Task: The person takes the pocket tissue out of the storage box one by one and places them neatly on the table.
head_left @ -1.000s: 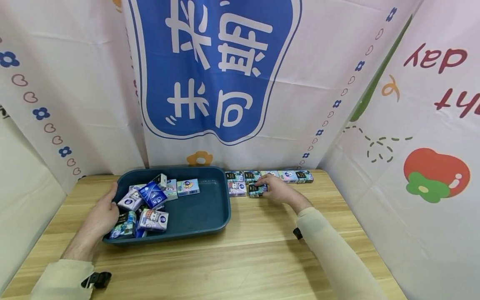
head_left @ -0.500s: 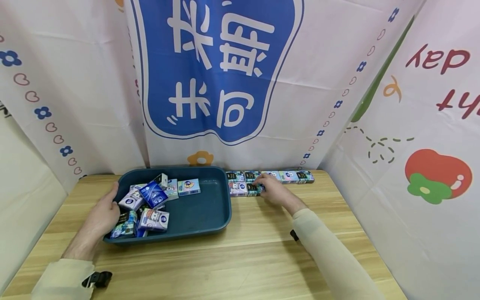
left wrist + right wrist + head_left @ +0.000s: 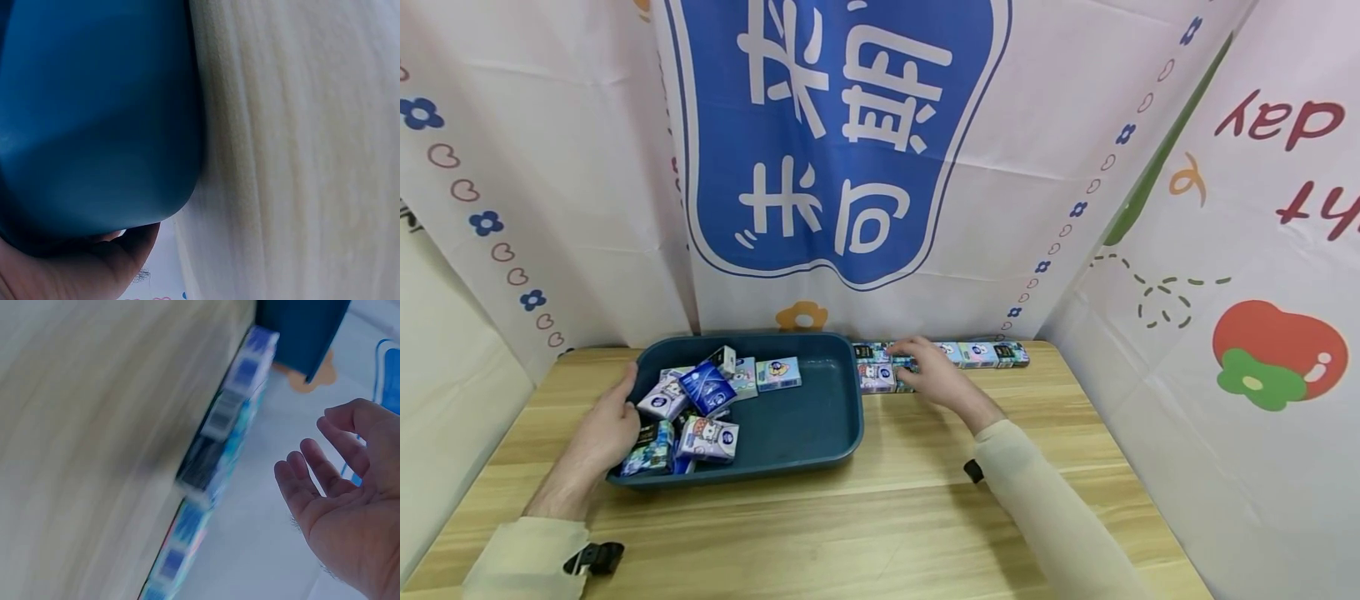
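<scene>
A dark teal plastic tub stands on the table, with several small tissue packs piled in its left half. My left hand grips the tub's left end, its fingers bent round the wall in the left wrist view. My right hand hovers over the rows of packs right of the tub, fingers loosely curved and holding nothing. In the right wrist view a dark tissue pack lies end to end with a purple one, apart from the fingers. My hand partly hides the dark pack in the head view.
A back row of tissue packs runs along the table's far edge, ending near the right corner. A shorter front row begins with a purple-and-white pack beside the tub. A printed curtain hangs right behind the wooden table.
My right hand slid the dark tissue pack left against the purple-and-white one, then let go and moved up and left. The left hand and tub stayed put.
</scene>
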Tool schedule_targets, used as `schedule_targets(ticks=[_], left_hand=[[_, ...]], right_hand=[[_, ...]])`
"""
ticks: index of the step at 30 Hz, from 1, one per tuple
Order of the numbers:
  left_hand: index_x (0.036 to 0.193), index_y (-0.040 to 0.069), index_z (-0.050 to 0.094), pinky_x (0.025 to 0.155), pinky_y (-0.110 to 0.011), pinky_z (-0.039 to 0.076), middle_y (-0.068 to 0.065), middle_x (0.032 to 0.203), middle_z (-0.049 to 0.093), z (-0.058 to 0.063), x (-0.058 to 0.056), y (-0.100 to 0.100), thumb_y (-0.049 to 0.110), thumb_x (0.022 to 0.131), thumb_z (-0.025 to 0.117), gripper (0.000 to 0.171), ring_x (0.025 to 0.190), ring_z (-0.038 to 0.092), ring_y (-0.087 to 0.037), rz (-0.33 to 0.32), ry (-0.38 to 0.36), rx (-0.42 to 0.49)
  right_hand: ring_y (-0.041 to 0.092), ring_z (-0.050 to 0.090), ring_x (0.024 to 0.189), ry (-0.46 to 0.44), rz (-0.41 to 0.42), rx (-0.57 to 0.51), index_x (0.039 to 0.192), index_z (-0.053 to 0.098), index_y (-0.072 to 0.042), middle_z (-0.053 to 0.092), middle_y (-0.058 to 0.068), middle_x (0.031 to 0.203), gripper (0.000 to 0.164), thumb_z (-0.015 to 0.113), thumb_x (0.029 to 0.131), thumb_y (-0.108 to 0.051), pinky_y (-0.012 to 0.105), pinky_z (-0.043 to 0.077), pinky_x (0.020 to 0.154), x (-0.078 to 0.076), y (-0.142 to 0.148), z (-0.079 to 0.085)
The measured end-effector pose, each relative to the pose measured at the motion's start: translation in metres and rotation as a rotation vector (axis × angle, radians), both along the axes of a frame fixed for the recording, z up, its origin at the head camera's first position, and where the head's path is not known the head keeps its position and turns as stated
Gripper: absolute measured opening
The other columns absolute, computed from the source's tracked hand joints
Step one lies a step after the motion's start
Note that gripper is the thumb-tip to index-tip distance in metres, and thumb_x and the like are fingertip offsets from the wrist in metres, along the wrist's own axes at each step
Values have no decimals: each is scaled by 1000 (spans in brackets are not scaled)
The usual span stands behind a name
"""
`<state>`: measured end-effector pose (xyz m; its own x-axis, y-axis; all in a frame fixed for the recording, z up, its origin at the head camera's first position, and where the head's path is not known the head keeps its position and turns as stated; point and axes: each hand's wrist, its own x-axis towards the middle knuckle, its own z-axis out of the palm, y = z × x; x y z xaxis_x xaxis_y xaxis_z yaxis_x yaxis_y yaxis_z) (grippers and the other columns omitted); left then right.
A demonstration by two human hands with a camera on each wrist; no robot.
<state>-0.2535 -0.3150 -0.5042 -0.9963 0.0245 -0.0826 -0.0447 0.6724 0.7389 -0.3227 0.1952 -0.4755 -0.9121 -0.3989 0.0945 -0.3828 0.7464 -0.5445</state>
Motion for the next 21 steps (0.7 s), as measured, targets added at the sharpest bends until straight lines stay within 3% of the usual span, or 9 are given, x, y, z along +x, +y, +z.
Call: schedule_targets(ticks=[10, 16, 21], left_hand=[[167, 15, -11, 125, -79, 7, -36, 171, -6, 2, 1, 2, 11, 109, 17, 64, 156, -1, -64, 8, -4, -6], [167, 16, -12, 125, -80, 6, -36, 171, -8, 1, 2, 2, 11, 109, 17, 65, 156, -2, -64, 15, -18, 9], [166, 16, -12, 125, -80, 5, -36, 171, -9, 2, 2, 2, 10, 109, 17, 65, 156, -3, -64, 16, -21, 13]], right_hand=[[27, 59, 138, -21, 89, -183, 137, 69, -17, 60, 5, 147, 33, 63, 104, -17, 49, 57, 114, 19, -47, 11], [30, 62, 135, -22, 142, -207, 135, 69, -20, 62, 1, 142, 31, 64, 104, -19, 47, 58, 113, 29, -74, 13], [20, 62, 133, -46, 181, -200, 136, 68, -25, 61, -4, 145, 32, 64, 105, -22, 46, 59, 111, 38, -96, 13]])
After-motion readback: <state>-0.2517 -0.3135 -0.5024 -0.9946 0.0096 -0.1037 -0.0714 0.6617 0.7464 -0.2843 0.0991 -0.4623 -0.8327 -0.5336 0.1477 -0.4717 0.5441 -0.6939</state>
